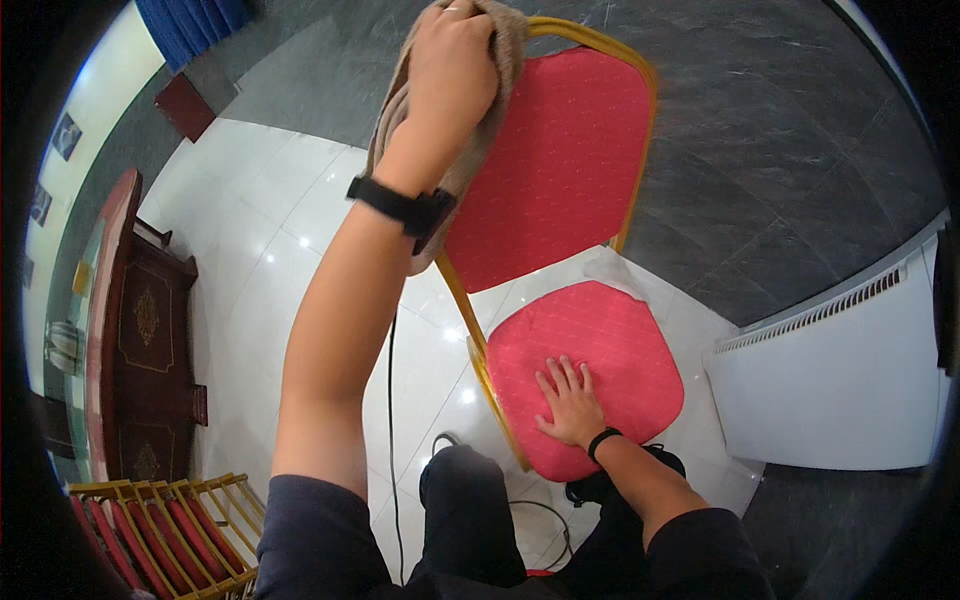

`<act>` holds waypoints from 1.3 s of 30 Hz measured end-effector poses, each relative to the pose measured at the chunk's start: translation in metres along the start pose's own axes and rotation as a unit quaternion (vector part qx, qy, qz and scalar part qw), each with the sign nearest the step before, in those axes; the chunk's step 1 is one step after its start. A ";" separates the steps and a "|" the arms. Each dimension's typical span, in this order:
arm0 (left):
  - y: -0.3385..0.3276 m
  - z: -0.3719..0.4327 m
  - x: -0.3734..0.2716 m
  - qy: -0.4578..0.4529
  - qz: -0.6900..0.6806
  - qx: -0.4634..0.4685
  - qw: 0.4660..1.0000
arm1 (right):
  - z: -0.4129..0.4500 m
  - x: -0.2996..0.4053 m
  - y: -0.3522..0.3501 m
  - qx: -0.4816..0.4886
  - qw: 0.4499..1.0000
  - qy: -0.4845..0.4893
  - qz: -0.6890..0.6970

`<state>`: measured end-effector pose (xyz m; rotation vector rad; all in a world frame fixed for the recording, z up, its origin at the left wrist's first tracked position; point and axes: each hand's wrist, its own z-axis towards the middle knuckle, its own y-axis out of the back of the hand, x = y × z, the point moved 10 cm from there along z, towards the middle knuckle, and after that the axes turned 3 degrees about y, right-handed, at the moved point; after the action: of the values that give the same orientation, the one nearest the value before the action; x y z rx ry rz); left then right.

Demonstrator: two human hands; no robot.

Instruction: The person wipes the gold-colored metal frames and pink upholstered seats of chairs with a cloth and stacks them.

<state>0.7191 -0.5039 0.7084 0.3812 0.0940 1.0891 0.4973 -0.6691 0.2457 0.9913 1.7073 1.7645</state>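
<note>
A chair with a red padded backrest, a red padded seat and a gold-coloured metal frame stands in front of me. My left hand, with a black band on its wrist, grips a beige-brown cloth. The cloth is wrapped over the upper left side of the chair's frame and hangs down along it, hiding that stretch. On the seat, my right hand rests palm down with its fingers spread and holds nothing.
Several red chairs with gold frames are stacked at lower left. Above them stands a carved dark wooden desk. A white appliance with a vent grille stands at right. A black cable runs across the white tiled floor near my legs.
</note>
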 end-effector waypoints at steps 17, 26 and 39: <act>0.008 -0.103 0.060 0.245 -0.011 0.128 0.961 | -0.001 -0.001 -0.002 -0.010 1.000 -0.002 0.017; 0.011 -0.228 0.052 0.387 -0.160 -0.086 0.904 | 0.003 0.003 -0.001 -0.003 1.000 0.003 0.003; -0.043 -0.404 -0.001 0.409 -0.213 0.145 0.875 | 0.015 0.008 -0.012 0.038 0.999 0.017 -0.010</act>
<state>0.6496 -0.4186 0.3169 0.1261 1.0610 0.7283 0.5021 -0.6523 0.2350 0.9791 1.8115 1.7235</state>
